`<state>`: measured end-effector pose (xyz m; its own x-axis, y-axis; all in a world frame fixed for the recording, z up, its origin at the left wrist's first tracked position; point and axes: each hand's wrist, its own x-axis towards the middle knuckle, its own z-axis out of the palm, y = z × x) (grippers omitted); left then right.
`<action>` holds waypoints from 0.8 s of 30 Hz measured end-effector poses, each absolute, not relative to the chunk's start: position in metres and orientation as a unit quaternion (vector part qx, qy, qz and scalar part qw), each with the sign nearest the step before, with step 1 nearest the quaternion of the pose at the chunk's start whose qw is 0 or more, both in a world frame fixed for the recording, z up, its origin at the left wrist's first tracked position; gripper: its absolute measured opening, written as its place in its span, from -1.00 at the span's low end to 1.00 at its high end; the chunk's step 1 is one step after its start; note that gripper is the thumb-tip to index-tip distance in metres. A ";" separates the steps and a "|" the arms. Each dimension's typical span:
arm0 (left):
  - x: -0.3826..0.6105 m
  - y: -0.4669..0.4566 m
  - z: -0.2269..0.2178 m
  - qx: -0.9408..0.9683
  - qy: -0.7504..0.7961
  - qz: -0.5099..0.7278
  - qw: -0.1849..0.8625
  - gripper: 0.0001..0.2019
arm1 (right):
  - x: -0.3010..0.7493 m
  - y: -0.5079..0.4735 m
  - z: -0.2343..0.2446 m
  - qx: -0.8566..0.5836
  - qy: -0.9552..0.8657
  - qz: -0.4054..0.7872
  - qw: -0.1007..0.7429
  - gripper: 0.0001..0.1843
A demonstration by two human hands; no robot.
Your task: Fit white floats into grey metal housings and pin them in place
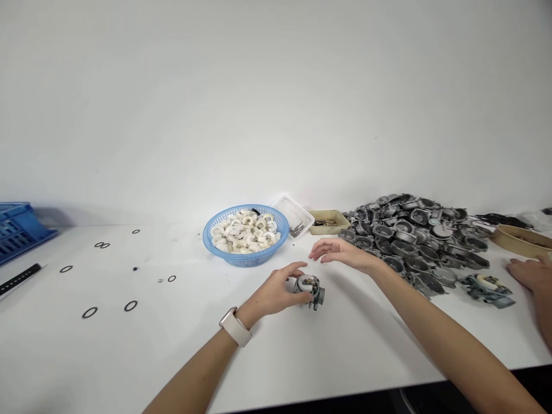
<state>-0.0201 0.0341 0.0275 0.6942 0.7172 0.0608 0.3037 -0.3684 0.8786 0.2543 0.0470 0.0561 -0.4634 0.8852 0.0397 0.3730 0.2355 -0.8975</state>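
Observation:
My left hand [276,290], with a white watch on the wrist, is closed around a small grey metal carburetor body [311,289] that rests on the white table [328,351]. My right hand [342,253] hovers just behind it with fingers spread and nothing in them. It points toward the blue basket [245,258] filled with white ring-shaped floats [244,231].
A large heap of grey metal bowl covers [414,236] lies to the right. Behind are a clear tray of pins [295,217] and a tan tray [328,221]. Another person's hand [532,276] rests at far right near an assembled carburetor [487,288]. Black O-rings [130,306] are scattered left, near a blue crate [17,229].

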 end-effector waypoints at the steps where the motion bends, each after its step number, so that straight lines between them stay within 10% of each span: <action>1: -0.020 0.033 0.029 0.801 0.321 0.225 0.453 -0.34 | 0.259 0.052 0.058 -0.460 -0.735 0.399 0.297 -0.65; 11: -0.019 0.026 0.036 0.841 0.300 0.270 0.361 -0.69 | 0.242 0.151 0.072 -0.598 -0.779 0.096 0.161 -0.83; 24: -0.019 0.032 0.021 0.841 0.303 0.296 0.337 -0.62 | 0.183 0.208 0.049 -0.601 -0.789 -0.022 -0.125 -0.67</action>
<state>-0.0191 0.0323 0.0210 0.6412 0.7090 0.2936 0.3108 -0.5897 0.7454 0.1833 0.2081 0.0486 -0.2472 0.9539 -0.1703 0.9430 0.2772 0.1843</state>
